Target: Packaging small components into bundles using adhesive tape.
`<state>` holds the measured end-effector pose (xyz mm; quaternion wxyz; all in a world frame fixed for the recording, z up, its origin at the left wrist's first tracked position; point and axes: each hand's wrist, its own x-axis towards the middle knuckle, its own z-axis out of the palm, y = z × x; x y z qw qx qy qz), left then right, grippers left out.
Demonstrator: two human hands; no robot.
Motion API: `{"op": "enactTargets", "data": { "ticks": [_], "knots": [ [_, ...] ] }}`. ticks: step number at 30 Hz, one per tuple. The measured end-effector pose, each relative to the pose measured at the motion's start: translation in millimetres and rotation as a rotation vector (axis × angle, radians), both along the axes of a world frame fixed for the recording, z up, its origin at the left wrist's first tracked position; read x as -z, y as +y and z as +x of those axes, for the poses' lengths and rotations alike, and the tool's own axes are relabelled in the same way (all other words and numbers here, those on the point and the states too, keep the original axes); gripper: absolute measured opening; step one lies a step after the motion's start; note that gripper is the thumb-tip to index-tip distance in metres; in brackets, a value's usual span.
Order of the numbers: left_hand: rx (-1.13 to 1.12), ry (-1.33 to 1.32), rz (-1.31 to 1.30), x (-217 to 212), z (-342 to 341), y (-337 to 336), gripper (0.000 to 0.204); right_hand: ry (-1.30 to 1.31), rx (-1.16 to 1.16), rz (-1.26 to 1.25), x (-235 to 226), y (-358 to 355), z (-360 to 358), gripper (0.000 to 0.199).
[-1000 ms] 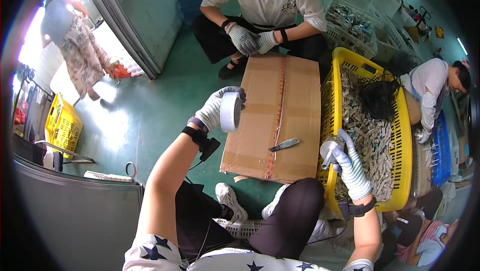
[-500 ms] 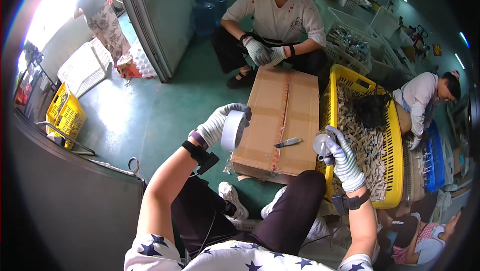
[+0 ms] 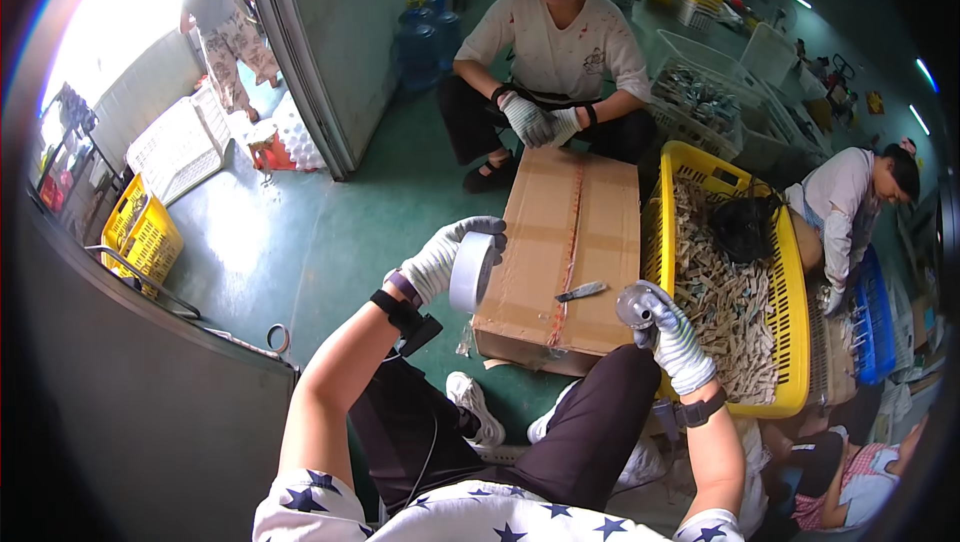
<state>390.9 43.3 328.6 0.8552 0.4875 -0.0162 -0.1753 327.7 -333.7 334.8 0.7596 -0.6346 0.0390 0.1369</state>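
Observation:
My left hand (image 3: 450,254), in a striped work glove, is closed round a wide, pale roll of tape (image 3: 470,273) at the box's left edge. In my gloved right hand (image 3: 680,340) is a small, round, greyish, see-through thing (image 3: 636,306) with a darker middle; I cannot make out its kind. Between my hands lies a closed brown cardboard box (image 3: 520,282), with a reddish strip along its middle seam. A utility knife (image 3: 582,291) rests on top of it, near my right hand.
A yellow crate (image 3: 797,342) full of small beige pieces stands right of the box, with a black bag (image 3: 745,227) on them. Across the box squats a co-worker (image 3: 560,52) with gloved hands at its far edge. Another person (image 3: 840,202) bends over a blue crate (image 3: 876,327).
My right hand has turned the round thing so that its flat face shows more. My left hand still holds the tape. The whole view has shifted slightly; the knife stays on the box.

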Motion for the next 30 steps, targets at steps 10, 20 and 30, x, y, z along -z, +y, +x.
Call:
{"op": "enactTargets", "data": {
  "ticks": [10, 20, 30],
  "knots": [
    [0.011, 0.092, -0.064, -5.1, 5.4, -24.6, 0.025, 0.088, 0.085, 0.141, 25.1, -30.7, -10.2, 0.049],
    [0.139, -0.122, 0.070, 1.2, -65.8, -40.8, 0.045, 0.085, 0.351, -0.188, 35.6, -119.1, -109.3, 0.059],
    [0.156, -0.110, 0.138, 2.2, -123.1, -59.9, 0.054, -0.350, 0.163, -1.054, 6.5, -112.4, -173.0, 0.055]
  ]
}}
